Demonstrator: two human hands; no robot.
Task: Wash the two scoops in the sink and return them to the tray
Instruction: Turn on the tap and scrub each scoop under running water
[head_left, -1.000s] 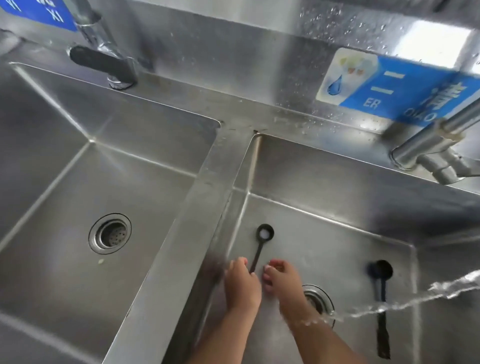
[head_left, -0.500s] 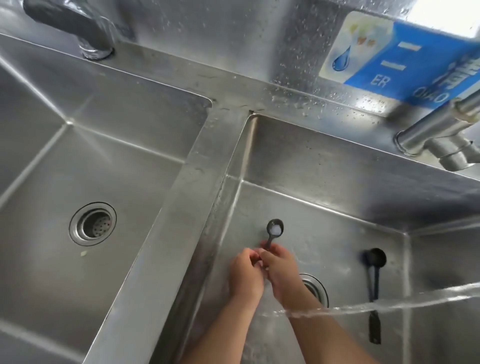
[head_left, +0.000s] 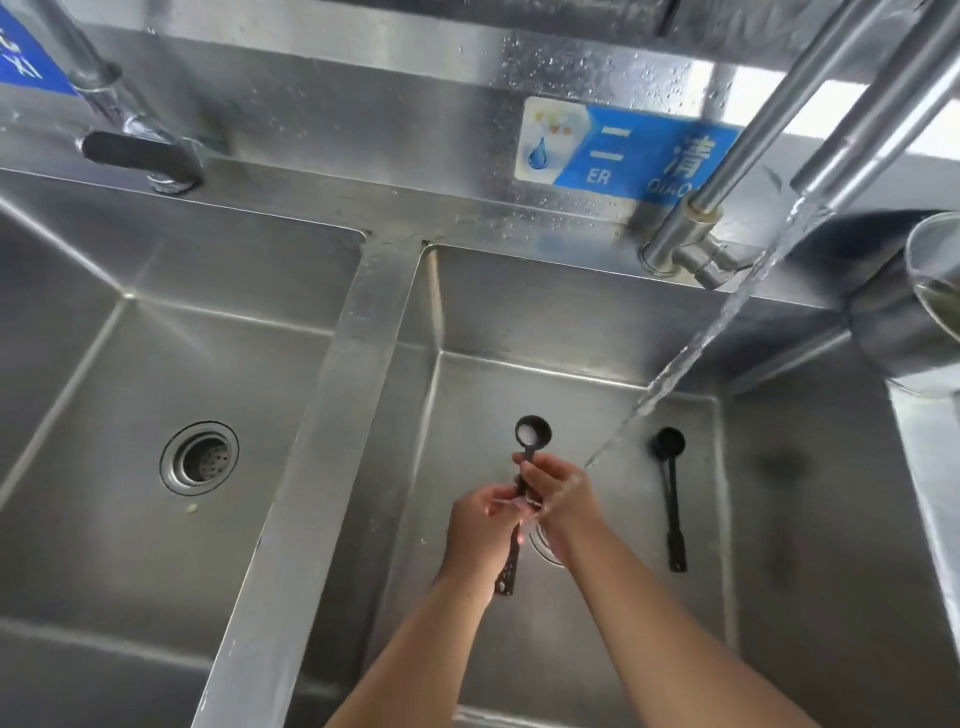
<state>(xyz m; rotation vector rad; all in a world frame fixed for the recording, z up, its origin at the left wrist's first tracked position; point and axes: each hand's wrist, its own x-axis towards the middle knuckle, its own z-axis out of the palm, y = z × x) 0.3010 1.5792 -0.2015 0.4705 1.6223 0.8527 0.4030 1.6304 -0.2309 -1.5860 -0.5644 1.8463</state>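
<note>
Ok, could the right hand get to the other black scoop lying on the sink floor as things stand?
Probably yes, once freed. The right hand grips the held black scoop along with the left hand; the second black scoop lies beside it, with only the water stream between.

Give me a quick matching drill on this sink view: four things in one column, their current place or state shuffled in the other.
Things:
1. held scoop
2. second scoop
3. water stream
4. left drain

States:
A. lying untouched on the right basin floor
B. in the dry left basin
C. gripped by both hands, left hand and right hand
D. falling onto the right hand

Pairs: 1-C, 2-A, 3-D, 4-B
</note>
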